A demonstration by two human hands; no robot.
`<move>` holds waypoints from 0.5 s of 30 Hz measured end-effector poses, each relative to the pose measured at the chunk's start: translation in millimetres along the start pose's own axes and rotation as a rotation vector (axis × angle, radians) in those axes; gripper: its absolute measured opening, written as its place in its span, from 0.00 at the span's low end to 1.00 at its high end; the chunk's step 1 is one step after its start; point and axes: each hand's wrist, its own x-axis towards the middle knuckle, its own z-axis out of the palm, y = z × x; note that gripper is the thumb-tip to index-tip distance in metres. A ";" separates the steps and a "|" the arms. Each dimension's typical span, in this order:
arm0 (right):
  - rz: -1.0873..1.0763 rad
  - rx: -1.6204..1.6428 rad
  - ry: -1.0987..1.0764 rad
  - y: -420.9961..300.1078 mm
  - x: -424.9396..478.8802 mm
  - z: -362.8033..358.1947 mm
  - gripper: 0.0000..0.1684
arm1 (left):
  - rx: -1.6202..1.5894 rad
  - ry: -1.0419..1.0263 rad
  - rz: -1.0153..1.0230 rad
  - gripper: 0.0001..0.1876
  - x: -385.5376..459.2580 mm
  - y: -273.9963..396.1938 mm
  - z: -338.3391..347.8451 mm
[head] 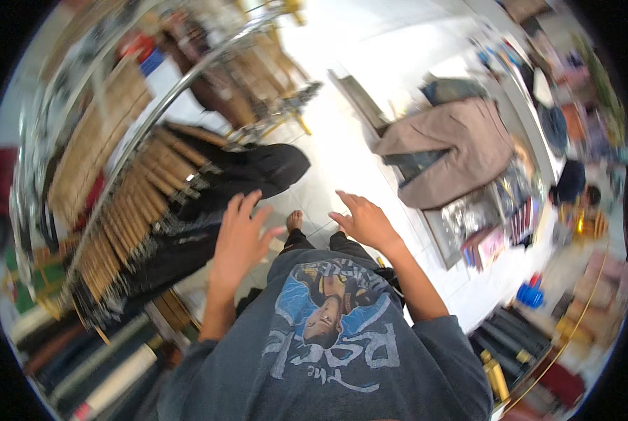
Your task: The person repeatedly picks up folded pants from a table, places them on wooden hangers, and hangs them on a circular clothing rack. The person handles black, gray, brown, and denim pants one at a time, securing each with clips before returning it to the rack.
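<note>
My left hand point(244, 239) hovers in front of me with its fingers spread and nothing in it. It is nearest to the black garments point(187, 231) that hang from wooden hangers point(135, 205) on a curved metal rail point(171, 97). My right hand point(364, 218), also empty, has its fingers apart over the pale tiled floor. To its right, a pair of brown trousers point(458, 152) lies across an open display case point(435, 237), partly over a piece of dark blue clothing point(422, 163).
Rolls of fabric point(119, 379) lie at the lower left, and more dark rolls point(508, 337) at the lower right. Brown garments point(229, 89) hang at the upper left. A blue container point(529, 296) stands on the floor at the right. Small packets point(485, 247) fill part of the case.
</note>
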 end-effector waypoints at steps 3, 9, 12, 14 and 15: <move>0.275 -0.049 -0.246 88.9 -59.5 -18.1 0.33 | -0.169 -0.213 0.123 0.24 20.5 69.9 38.8; 0.509 -0.095 -0.061 198.4 -144.3 -43.8 0.33 | -0.112 -0.560 0.506 0.25 77.8 183.6 80.3; 0.574 -0.007 0.064 221.6 -165.4 -64.6 0.34 | 0.024 -0.578 0.596 0.26 120.2 224.4 84.4; 0.586 0.042 0.160 234.5 -177.5 -68.8 0.34 | 0.069 -0.551 0.629 0.27 149.2 241.7 96.1; 0.590 0.065 0.205 239.3 -182.8 -70.1 0.34 | 0.089 -0.537 0.641 0.28 163.8 249.5 103.5</move>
